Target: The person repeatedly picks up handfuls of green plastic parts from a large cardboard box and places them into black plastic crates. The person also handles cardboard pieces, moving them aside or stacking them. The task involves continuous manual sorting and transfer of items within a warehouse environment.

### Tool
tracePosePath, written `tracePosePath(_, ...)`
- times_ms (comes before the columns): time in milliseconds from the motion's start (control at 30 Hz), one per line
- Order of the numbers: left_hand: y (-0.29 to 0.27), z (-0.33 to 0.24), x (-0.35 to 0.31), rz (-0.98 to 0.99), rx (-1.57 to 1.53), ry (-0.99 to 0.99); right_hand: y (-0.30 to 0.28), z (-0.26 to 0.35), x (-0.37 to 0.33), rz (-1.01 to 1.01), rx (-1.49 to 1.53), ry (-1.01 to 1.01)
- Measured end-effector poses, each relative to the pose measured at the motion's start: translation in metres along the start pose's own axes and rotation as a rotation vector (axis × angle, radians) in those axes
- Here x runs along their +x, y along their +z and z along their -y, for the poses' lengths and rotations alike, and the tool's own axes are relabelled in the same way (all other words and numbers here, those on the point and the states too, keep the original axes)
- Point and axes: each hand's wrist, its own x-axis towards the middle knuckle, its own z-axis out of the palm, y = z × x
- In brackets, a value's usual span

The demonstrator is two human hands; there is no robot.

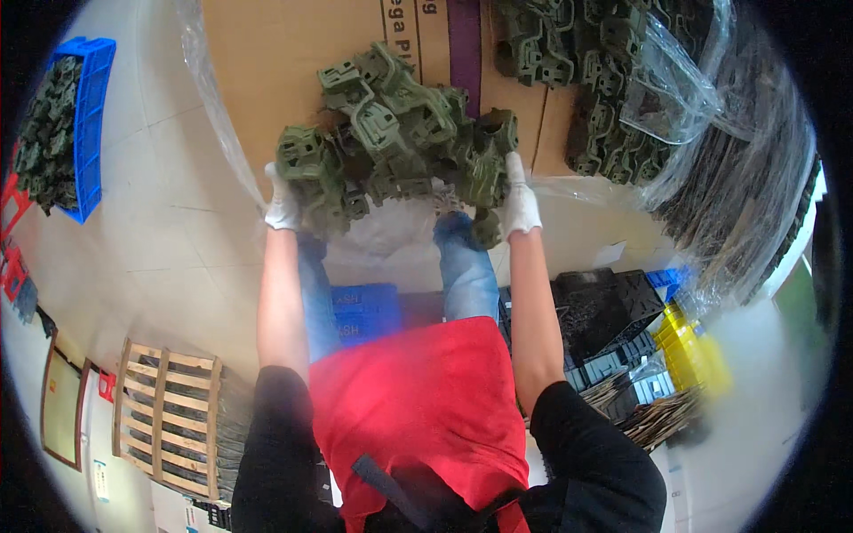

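Note:
A cluster of dark green moulded parts (391, 124), with ridges and openings, spans the space between my two hands, over the near part of a brown cardboard sheet (267, 62). My left hand (282, 202), in a white glove, is closed on the cluster's left end. On the right end, my right hand (522, 202), also white-gloved, grips with its thumb along the outer side. The fingers of both hands are mostly hidden behind the parts. How the parts hang together cannot be made out.
More green parts (613, 98) stand stacked at the far right, partly under clear plastic film (675, 80). A blue crate (87, 133) of similar parts is at the left. A wooden pallet (169, 417), black crates (591, 311) and a yellow crate (680, 346) are nearer.

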Motion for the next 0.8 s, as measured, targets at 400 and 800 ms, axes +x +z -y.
tracePosePath(400,0.004,0.034,0.016,0.161,-0.137,0.064,0.063,0.079,0.047,0.372,-0.011,-0.059)
tracePosePath(800,0.013,-0.014,0.050,0.040,0.059,0.263,0.071,0.035,0.059,0.733,0.150,-0.110)
